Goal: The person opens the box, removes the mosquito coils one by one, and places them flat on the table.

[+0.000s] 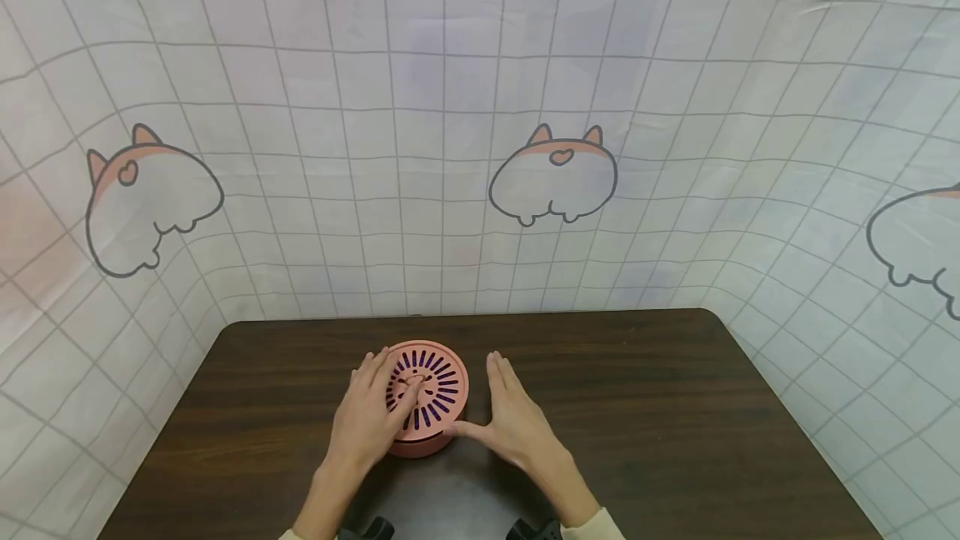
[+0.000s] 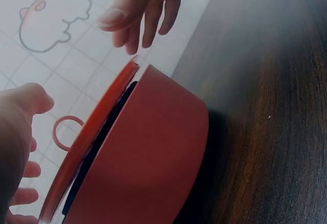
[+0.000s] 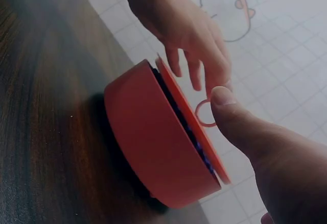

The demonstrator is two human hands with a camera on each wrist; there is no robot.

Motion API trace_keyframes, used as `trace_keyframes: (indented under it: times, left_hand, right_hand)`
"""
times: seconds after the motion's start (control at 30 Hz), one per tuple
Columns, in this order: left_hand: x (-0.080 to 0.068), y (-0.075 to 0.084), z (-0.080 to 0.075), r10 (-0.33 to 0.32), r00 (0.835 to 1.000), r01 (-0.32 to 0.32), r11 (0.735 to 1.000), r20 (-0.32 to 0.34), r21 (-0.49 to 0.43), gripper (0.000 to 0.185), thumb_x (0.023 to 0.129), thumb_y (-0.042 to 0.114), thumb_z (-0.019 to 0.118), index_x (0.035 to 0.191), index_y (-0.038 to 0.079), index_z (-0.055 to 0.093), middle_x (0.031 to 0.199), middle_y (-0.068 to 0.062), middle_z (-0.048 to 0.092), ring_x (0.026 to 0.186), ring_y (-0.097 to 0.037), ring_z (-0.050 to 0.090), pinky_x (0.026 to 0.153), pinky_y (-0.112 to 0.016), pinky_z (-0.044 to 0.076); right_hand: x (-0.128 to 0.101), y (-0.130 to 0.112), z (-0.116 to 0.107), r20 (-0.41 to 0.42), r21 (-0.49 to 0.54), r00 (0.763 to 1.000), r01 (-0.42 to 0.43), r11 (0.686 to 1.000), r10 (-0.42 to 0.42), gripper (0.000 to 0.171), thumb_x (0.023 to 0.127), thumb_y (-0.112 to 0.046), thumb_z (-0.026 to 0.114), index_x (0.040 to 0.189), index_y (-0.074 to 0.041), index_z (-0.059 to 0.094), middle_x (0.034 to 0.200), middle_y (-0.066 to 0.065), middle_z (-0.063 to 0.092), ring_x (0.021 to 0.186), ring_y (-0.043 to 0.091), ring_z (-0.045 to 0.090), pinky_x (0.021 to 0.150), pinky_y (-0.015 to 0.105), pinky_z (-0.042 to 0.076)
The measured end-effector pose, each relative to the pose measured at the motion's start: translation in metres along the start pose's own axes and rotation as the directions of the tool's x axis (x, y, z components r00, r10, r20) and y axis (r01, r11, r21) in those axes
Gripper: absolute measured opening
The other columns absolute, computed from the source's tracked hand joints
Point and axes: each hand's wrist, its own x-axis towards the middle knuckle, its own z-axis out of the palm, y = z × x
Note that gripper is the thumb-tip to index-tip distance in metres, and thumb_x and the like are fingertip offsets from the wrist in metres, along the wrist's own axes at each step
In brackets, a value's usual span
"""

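Now we see a round pink box (image 1: 427, 402) lying on the dark worktop (image 1: 675, 407), near the middle of its near edge. Its slotted lid (image 1: 424, 384) sits on top, and the wrist views show it slightly lifted at one side, with a small ring handle (image 2: 65, 132). Our left hand (image 1: 371, 415) rests on the lid with relaxed fingers and grips nothing. Our right hand (image 1: 513, 419) lies flat just beside the box, fingers straight, the thumb touching its wall. We judge that the lid is being worked loose; the next move calls for pinching the ring while the other hand steadies the box.
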Motion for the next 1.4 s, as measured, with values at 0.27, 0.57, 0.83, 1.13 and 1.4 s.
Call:
trace_keyframes:
  times: [0.27, 0.57, 0.83, 1.13, 1.4]
  left_hand:
    - [0.002, -0.002, 0.006, 0.041, 0.999, -0.042, 0.999, -0.021, -0.031, 0.056, 0.096, 0.038, 0.064, 0.139, 0.002, 0.058, 0.147, -0.018, 0.054, 0.143, -0.037, 0.044, 0.119, -0.06, 0.029]
    - [0.002, -0.004, 0.012, 0.065, 0.997, -0.067, 0.997, -0.03, -0.049, 0.043, 0.097, 0.031, 0.065, 0.13, 0.004, 0.064, 0.137, -0.016, 0.063, 0.136, -0.033, 0.054, 0.12, -0.059, 0.028]
    - [0.003, -0.003, 0.015, 0.119, 0.991, -0.119, 0.993, -0.068, -0.002, 0.036, 0.094, 0.025, 0.069, 0.123, 0.003, 0.069, 0.126, -0.015, 0.069, 0.125, -0.032, 0.062, 0.117, -0.059, 0.032]
    - [0.003, -0.002, 0.018, 0.128, 0.987, -0.128, 0.992, -0.102, 0.009, 0.03, 0.093, 0.021, 0.071, 0.117, 0.003, 0.071, 0.117, -0.013, 0.072, 0.116, -0.03, 0.067, 0.106, -0.052, 0.048]
    - [0.002, 0.0, 0.018, 0.11, 0.991, -0.111, 0.994, -0.081, -0.005, 0.03, 0.093, 0.019, 0.071, 0.118, 0.003, 0.071, 0.119, -0.014, 0.072, 0.114, -0.031, 0.068, 0.096, -0.05, 0.055]
  right_hand:
    - [0.002, 0.002, 0.008, 0.034, 0.037, 0.999, -0.001, 0.999, 0.0, 0.126, 0.072, -0.08, 0.067, 0.159, -0.003, 0.021, 0.166, 0.015, 0.023, 0.154, 0.033, 0.023, 0.118, 0.051, 0.036]
    - [0.003, 0.003, 0.02, 0.079, 0.069, 0.997, -0.02, 0.997, 0.014, 0.127, 0.071, -0.082, 0.066, 0.16, -0.004, 0.021, 0.166, 0.016, 0.025, 0.153, 0.033, 0.026, 0.118, 0.051, 0.035]
    - [0.005, 0.004, 0.03, 0.09, 0.097, 0.996, -0.007, 0.995, -0.001, 0.128, 0.069, -0.08, 0.069, 0.16, -0.004, 0.021, 0.164, 0.018, 0.028, 0.151, 0.032, 0.031, 0.118, 0.051, 0.036]
    - [0.005, 0.006, 0.038, 0.099, 0.189, 0.995, 0.003, 0.982, -0.022, 0.126, 0.068, -0.079, 0.072, 0.161, -0.011, 0.021, 0.163, 0.017, 0.032, 0.147, 0.034, 0.038, 0.114, 0.055, 0.04]
    - [0.006, 0.009, 0.044, 0.065, 0.246, 0.994, 0.065, 0.967, -0.083, 0.123, 0.068, -0.074, 0.077, 0.161, -0.016, 0.021, 0.161, 0.011, 0.036, 0.146, 0.029, 0.041, 0.114, 0.053, 0.041]
